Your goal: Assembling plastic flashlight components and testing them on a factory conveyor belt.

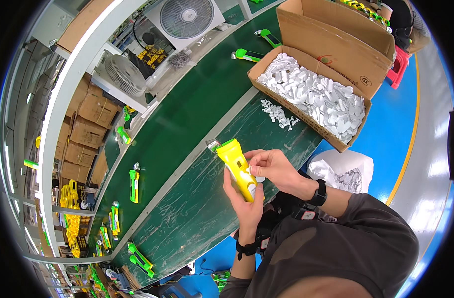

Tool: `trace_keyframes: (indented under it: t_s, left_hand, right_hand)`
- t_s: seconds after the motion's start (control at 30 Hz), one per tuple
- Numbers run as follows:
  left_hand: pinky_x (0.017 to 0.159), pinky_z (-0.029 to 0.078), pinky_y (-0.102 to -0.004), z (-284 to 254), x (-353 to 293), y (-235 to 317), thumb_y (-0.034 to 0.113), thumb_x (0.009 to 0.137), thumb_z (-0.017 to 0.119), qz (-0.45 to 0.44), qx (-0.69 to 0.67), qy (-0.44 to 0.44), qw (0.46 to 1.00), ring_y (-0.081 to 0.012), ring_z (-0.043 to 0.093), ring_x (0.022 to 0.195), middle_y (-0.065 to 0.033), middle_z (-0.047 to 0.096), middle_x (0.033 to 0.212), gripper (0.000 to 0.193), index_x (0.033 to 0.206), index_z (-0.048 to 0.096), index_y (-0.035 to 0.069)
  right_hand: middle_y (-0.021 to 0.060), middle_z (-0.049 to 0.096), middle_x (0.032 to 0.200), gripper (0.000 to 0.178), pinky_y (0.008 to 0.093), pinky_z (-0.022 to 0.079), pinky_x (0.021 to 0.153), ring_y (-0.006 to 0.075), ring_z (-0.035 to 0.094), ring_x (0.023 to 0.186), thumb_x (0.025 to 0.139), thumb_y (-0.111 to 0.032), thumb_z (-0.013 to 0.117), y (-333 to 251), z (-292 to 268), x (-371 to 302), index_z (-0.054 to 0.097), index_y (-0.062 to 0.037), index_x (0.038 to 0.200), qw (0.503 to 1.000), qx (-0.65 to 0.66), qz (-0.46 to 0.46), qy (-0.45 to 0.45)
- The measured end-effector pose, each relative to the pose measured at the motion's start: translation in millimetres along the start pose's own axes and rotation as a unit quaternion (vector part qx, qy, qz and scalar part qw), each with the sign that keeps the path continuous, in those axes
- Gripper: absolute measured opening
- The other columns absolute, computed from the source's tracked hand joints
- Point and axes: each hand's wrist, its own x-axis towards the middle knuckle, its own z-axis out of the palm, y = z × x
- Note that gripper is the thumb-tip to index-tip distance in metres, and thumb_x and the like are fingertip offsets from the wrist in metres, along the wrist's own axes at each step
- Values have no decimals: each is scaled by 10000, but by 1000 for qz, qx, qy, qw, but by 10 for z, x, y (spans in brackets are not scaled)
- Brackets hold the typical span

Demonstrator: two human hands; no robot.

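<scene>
One hand, the left point(246, 207), is cradling the yellow handheld device point(238, 166) above the desk point(187, 218); the right hand point(275, 171) is apparently pinching a small white piece point(250, 170) against it. Steady bracing is likely giving the pinch better control. Beyond, loose white pieces point(314, 93) are filling a cardboard box point(306, 44).

Inspector: What is obscured at your hands?

Me: My left hand point(246, 206) covers part of the yellow device point(235, 158); its underside is hidden. The white piece point(250, 170) at my right hand point(276, 170) is too small to identify.

Inspector: Elsewhere?

Me: The upper edge crops the carton point(331, 44); my sleeve point(373, 213) hides the white bag's point(353, 160) bottom.
</scene>
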Motion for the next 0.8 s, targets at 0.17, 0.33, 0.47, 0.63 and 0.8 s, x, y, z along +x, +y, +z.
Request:
trace_keyframes:
  t_s: [0.17, 0.33, 0.47, 0.63, 0.8]
  left_hand:
    - [914, 447, -326, 1, -86, -42, -75, 760, 614, 6, 64, -17, 998, -234, 472, 1166, -148, 345, 1364, 851, 1454, 134, 34]
    - [960, 404, -361, 74, -51, 51, -53, 741, 640, 42, 149, 1, 988, -251, 440, 1182, -146, 373, 1278, 838, 1442, 184, -2]
    - [962, 382, -375, 160, -34, 69, -34, 720, 650, 75, 171, -12, 982, -269, 442, 1146, -145, 391, 1196, 820, 1429, 240, -6]
    - [939, 377, -394, 179, -7, 107, -32, 679, 635, 90, 200, -14, 976, -305, 453, 1087, -155, 398, 1159, 824, 1422, 282, 7]
    - [928, 384, -401, 237, 80, 140, -38, 663, 619, 120, 201, -61, 970, -319, 459, 1080, -162, 410, 1134, 824, 1417, 290, -3]
  right_hand:
    - [136, 538, 1233, 25, 276, 490, 849, 153, 600, 958, 802, 59, 634, -163, 102, 9, 623, 38, 794, 999, 3, 3, 36]
    - [124, 601, 1147, 26, 267, 496, 816, 143, 611, 915, 800, 63, 638, -165, 44, 14, 618, 47, 802, 999, 6, -23, 27]
    - [124, 634, 1082, 42, 270, 507, 779, 136, 615, 884, 811, 50, 643, -99, -30, -18, 602, 44, 806, 996, 15, -47, 70]
    - [83, 646, 920, 86, 263, 499, 748, 117, 602, 835, 846, 8, 627, -140, -30, -45, 547, -4, 817, 995, -25, -59, 77]
    - [139, 605, 1071, 362, 298, 482, 819, 153, 578, 976, 900, -58, 581, -149, -157, -58, 411, 20, 1210, 995, 60, -55, 50]
